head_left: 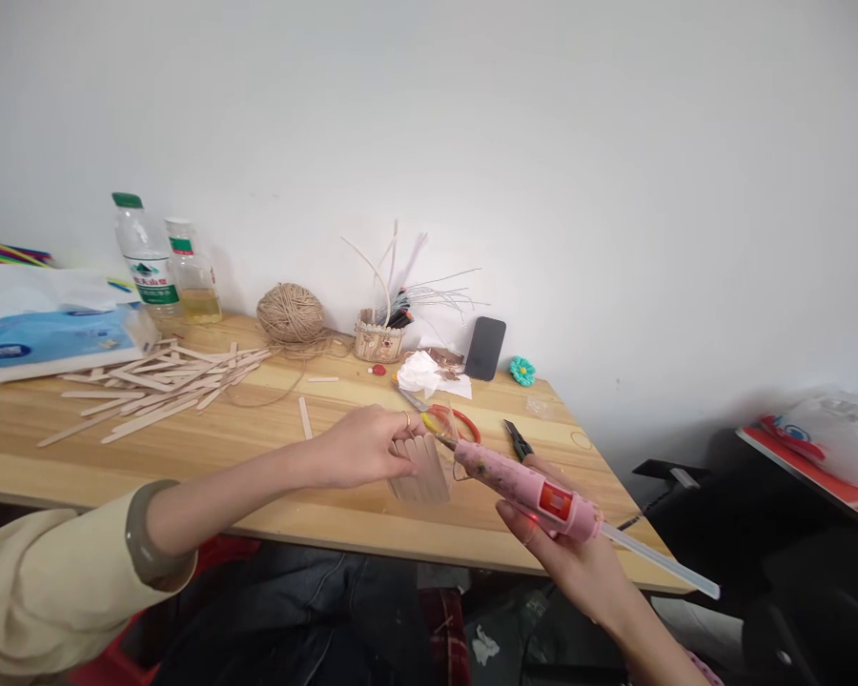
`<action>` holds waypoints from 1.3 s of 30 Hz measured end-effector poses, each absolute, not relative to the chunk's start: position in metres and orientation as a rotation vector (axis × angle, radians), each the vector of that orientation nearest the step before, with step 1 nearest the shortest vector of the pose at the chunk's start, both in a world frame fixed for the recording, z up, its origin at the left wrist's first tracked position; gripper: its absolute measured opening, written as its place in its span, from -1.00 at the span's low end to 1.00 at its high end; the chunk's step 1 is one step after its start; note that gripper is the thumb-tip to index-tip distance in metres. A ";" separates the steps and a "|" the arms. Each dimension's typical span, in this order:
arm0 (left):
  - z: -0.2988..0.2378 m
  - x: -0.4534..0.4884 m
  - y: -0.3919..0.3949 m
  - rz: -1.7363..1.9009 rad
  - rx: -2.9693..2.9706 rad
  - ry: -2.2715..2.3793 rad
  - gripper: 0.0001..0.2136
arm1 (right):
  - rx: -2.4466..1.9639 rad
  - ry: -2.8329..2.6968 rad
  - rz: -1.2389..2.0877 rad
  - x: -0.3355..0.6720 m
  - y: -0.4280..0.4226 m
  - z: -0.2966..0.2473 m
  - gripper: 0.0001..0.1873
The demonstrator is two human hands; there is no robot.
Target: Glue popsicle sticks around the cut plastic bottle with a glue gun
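Observation:
My left hand (363, 445) holds a small panel of joined wooden craft sticks (420, 469) just above the wooden table (207, 448), fingers closed on its upper edge. In my right hand (572, 553) is a pink hot glue gun (521, 483) with a clear glue stick poking out of its back. The gun's nozzle points left and touches the top right corner of the stick panel.
A pile of loose craft sticks (164, 381) lies at the left. A tissue pack (50, 338), two bottles (147, 257), a twine ball (290, 312), a stick-built holder (378, 338), a phone (485, 348), red-handled scissors (450, 416) and a small cutter (519, 439) sit about the table. A dark chair (793, 572) stands right.

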State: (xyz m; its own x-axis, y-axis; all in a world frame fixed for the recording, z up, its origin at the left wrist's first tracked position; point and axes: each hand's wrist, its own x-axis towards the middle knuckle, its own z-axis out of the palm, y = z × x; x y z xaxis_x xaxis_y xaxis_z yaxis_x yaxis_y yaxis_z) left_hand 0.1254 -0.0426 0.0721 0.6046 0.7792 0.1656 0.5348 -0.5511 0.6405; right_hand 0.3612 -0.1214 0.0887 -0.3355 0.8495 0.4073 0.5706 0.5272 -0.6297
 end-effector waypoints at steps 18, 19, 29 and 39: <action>0.074 0.124 -0.044 0.586 2.286 0.994 -0.85 | -1.292 -2.065 0.428 0.366 -0.124 0.081 -0.75; 0.074 0.123 -0.044 0.589 2.257 0.985 -0.85 | -1.297 -2.048 0.415 0.365 -0.124 0.080 -0.76; 0.076 0.119 -0.042 0.630 2.094 0.935 -0.82 | -1.175 -2.193 0.314 0.366 -0.122 0.078 -0.64; 0.076 0.114 -0.037 0.726 2.005 0.888 -0.79 | -1.135 -2.182 0.235 0.362 -0.121 0.078 -0.64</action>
